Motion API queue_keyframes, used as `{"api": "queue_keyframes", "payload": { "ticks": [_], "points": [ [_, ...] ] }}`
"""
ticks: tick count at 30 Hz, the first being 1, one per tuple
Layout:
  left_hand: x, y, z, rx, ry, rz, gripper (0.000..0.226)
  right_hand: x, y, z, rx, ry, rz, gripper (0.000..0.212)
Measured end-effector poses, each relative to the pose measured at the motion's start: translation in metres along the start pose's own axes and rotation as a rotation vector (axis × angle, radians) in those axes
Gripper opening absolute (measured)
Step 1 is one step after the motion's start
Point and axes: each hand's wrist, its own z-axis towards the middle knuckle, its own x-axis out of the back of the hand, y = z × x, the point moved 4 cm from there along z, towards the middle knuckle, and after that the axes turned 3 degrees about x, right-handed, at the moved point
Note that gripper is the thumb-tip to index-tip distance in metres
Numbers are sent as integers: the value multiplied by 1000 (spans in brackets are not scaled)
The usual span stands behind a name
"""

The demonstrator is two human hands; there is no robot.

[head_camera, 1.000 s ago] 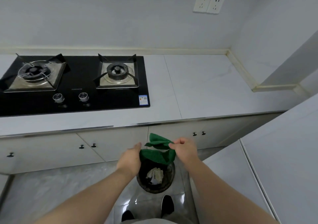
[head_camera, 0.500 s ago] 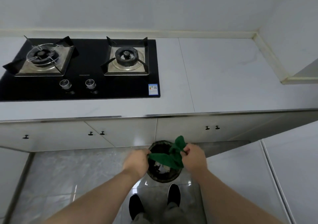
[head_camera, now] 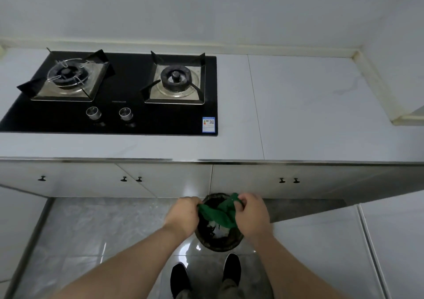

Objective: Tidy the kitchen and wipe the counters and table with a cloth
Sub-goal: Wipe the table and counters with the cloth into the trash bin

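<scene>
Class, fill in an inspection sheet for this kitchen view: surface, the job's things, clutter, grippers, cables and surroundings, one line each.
Surface: white counter bare, with a two-burner gas hob set into it.
Job's things: green cloth bunched and held above the dark waste bin on the floor.
Clutter: crumpled white rubbish inside the bin; nothing seen on the counter.
Grippers: left hand and right hand each pinch the cloth in their fingers.
Cables: nothing seen.
Surroundings: white cabinet doors with dark knobs, grey tiled floor, wall sockets at the top edge.
</scene>
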Motion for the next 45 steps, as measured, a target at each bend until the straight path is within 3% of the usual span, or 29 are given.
{"api": "queue_keyframes", "payload": {
  "ticks": [5, 10, 16, 21, 24, 28, 33, 35, 39, 41, 45],
  "points": [
    [15, 10, -3, -55, 35, -3, 24, 13, -26, 3, 79, -130, 160, 5],
    [38, 28, -15, -140, 10, 104, 21, 43, -41, 2, 131, -70, 144, 7],
    [73, 32, -31, -69, -9, 241, 21, 84, -74, 5, 198, 18, 152, 3],
    [99, 29, -47, 4, 16, 111, 17, 114, -115, 7, 223, 82, 361, 5],
    [126, 27, -62, 1, 62, -27, 15, 129, -133, 11, 230, 97, 389, 26],
    [170, 29, -79, -19, 172, -202, 16, 134, -145, 25, 225, 36, 333, 39],
    [211, 13, -106, 55, 257, -502, 20, 125, -161, 27, 84, -203, 557, 20],
    [222, -2, -117, 116, 271, -656, 26, 117, -165, 27, 159, -269, 459, 27],
    [234, -30, -137, 158, 331, -703, 13, 101, -188, 21, 547, -261, -55, 25],
    [237, -49, -147, 179, 339, -673, 12, 90, -202, 20, 619, -285, -121, 14],
    [239, -98, -176, 247, 425, -611, 14, 57, -233, 20, 720, -317, -147, 16]
  ]
}}
